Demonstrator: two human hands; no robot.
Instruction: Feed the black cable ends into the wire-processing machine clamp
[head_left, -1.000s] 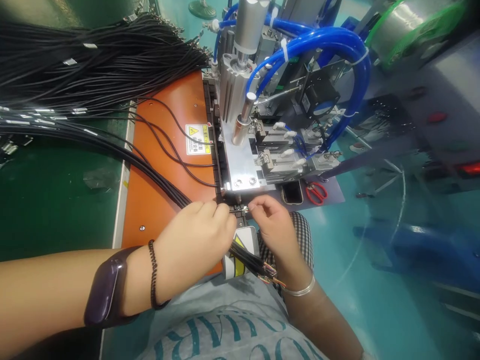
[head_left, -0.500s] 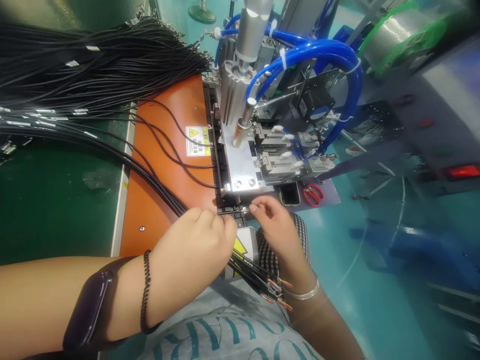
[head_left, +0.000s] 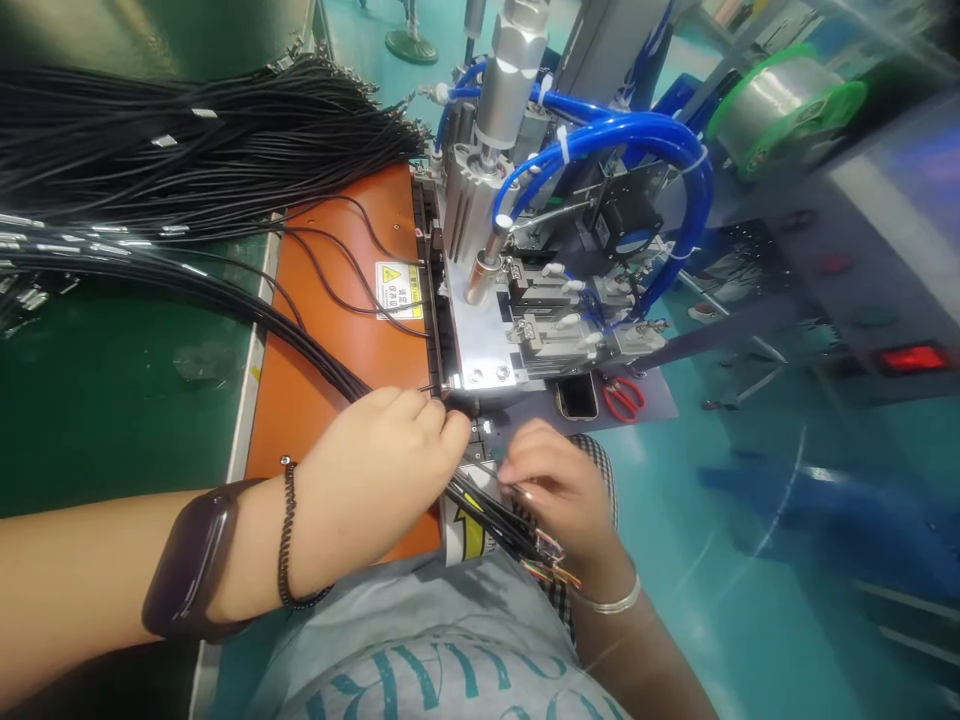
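My left hand (head_left: 409,450) is closed around a bundle of black cables (head_left: 307,355) in front of the machine. Out of the underside of that fist the bundle slopes down to the right, ending in stripped, coloured wire ends (head_left: 551,565). My right hand (head_left: 562,490) is pinched on a thin cable (head_left: 484,464) just to the right of the left fist; its fingertips partly cover that cable. Between and above both hands lies the black front slot (head_left: 480,430) of the machine (head_left: 480,335), below its metal plate.
Several thin black cables run across the orange plate (head_left: 345,290) into the machine's side. A large pile of black cables (head_left: 187,140) covers the green table (head_left: 135,410). Blue air hoses (head_left: 697,180) arch above the machine. A phone (head_left: 577,398) and red-handled cutters (head_left: 624,399) lie behind my right hand.
My right hand has moved down, away from the machine's front slot and toward the bundle's end. My left hand stays closed on the bundle, and the view has shifted slightly.
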